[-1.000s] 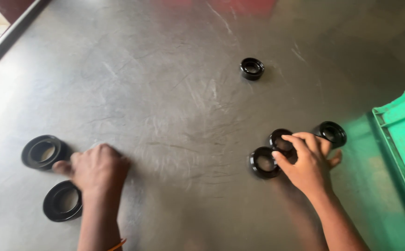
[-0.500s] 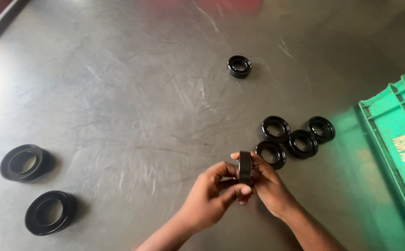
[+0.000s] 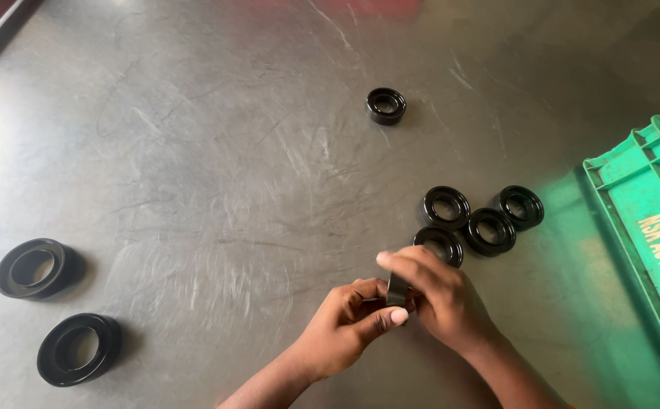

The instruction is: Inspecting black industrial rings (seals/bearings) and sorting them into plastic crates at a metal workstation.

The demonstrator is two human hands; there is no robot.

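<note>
Both hands meet low in the middle of the grey metal table. My left hand and my right hand together pinch a small black ring, held on edge between the fingertips. Just beyond my right hand lies a cluster of several black rings flat on the table, the nearest one partly hidden by my fingers. A lone smaller black ring lies farther back.
Two larger black rings lie at the left side of the table. A green plastic crate stands at the right edge. The table's dark rim runs along the top left corner.
A second ago my hands were apart, left by the large rings, right on the cluster. Both have come together at the centre with one ring held between them.
</note>
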